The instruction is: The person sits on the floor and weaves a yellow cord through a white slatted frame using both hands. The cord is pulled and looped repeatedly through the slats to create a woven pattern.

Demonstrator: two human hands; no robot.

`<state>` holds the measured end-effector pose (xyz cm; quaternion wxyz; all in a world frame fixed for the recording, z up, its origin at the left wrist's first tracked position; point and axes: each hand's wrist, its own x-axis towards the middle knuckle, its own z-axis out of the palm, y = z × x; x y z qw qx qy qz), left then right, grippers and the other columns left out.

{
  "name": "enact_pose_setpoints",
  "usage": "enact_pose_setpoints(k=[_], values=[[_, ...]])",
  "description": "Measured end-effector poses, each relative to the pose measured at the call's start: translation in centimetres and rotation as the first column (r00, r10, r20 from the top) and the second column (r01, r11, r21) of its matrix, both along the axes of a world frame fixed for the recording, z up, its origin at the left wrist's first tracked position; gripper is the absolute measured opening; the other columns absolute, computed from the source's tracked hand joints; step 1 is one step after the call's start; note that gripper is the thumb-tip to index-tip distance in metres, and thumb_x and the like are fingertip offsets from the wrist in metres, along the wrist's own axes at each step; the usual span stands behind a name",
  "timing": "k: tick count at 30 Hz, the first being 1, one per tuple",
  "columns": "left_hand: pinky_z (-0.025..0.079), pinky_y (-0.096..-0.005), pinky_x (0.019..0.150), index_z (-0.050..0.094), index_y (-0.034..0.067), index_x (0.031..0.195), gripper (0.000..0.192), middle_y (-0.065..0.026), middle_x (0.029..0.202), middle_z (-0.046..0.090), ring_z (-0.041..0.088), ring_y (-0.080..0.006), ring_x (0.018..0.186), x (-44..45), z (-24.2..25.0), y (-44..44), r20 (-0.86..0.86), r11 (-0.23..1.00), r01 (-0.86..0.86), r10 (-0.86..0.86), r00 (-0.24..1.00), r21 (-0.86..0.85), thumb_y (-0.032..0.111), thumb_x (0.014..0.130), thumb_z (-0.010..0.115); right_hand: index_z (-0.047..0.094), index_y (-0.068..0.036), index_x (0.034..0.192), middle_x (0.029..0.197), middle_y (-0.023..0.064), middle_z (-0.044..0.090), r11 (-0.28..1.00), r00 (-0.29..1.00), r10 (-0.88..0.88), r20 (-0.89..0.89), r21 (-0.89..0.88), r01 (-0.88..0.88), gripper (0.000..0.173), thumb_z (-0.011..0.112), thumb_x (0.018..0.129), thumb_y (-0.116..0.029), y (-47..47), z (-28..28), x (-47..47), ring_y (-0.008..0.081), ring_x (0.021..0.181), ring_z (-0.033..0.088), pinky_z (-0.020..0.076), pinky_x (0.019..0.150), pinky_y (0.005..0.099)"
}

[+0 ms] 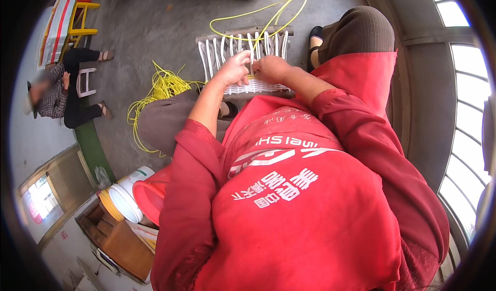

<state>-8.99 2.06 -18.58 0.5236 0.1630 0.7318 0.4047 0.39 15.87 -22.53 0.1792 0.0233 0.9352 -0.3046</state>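
Note:
In front of me is a wooden frame [283, 30] with a woven seat, strung with white strands [207, 58]. The strands run in spaced pairs from the far bar, and a tight white weave [254, 86] fills the near part. My left hand [233, 69] is over the middle strands, fingers apart, just above the weave. My right hand [272, 69] is beside it, fingertips pinched together at the strands. A yellow cord [267, 25] loops over the far bar and comes down to the right fingertips, which hide its end. A little yellow shows along the weave's edge.
A tangled heap of yellow cord [168, 82] lies by my left knee. Plastic buckets [126, 198] and a red basin [149, 200] are at lower left, near a brown wooden box [124, 248]. A seated person [52, 89] and a yellow stool [83, 18] are along the left wall.

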Motion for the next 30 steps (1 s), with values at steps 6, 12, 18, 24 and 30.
enact_pose_setpoints(k=[6,12,18,24,30], values=[[0.047,-0.0424,0.074,0.052,0.009,0.112,0.042,-0.016,0.094,0.062,0.059,-0.0356,0.085,0.9,1.8,0.7,-0.678,0.836,0.356,-0.548,0.491,-0.418,-0.002,0.072,0.052,0.069,-0.018,0.09,0.086,0.0116,0.066,0.987,0.994,-0.1,-0.052,-0.131,0.093,0.021,0.057,0.073,-0.019,-0.1,0.3,0.8,0.0314,0.082,0.063,0.0505,0.074,0.0406],[0.049,-0.0445,0.065,0.057,0.008,0.082,0.012,-0.0152,0.085,0.06,0.061,-0.0349,0.073,3.9,1.3,0.5,-0.822,0.816,0.371,-0.535,0.193,-0.444,0.005,0.076,0.048,0.069,-0.011,0.083,0.081,0.0133,0.066,0.921,0.932,-0.347,-0.106,-0.229,0.317,0.016,0.061,0.072,-0.02,-0.2,-0.4,1.5,0.032,0.078,0.063,0.0504,0.072,0.0385],[0.049,-0.0433,0.06,0.057,0.008,0.072,0.008,-0.0105,0.078,0.059,0.06,-0.0341,0.068,4.8,0.1,-2.0,-0.868,0.914,0.222,-0.395,0.3,-0.339,0.006,0.074,0.05,0.067,-0.011,0.077,0.079,0.0124,0.065,0.962,0.959,-0.236,-0.153,-0.176,0.209,0.011,0.061,0.07,-0.017,0.0,-1.1,1.8,0.0314,0.076,0.062,0.0499,0.07,0.0383],[0.049,-0.0431,0.061,0.058,0.008,0.08,0.011,-0.0113,0.084,0.059,0.062,-0.0338,0.07,5.3,0.3,-2.9,-0.829,0.877,0.245,-0.474,0.296,-0.414,0.007,0.077,0.048,0.067,-0.011,0.075,0.079,0.0126,0.064,0.99,0.953,-0.035,-0.301,-0.144,-0.01,0.011,0.06,0.069,-0.017,0.9,-1.6,2.4,0.0327,0.076,0.062,0.05,0.069,0.0418],[0.049,-0.0453,0.064,0.058,0.01,0.089,0.02,-0.0093,0.088,0.061,0.061,-0.0364,0.075,4.8,0.4,-3.9,-0.834,0.906,0.276,-0.409,0.37,-0.322,0.001,0.073,0.05,0.064,-0.008,0.087,0.087,0.0143,0.064,0.944,0.892,-0.284,-0.353,-0.264,0.196,0.018,0.062,0.07,-0.013,-1.2,1.4,1.9,0.034,0.08,0.062,0.0498,0.071,0.0417]])
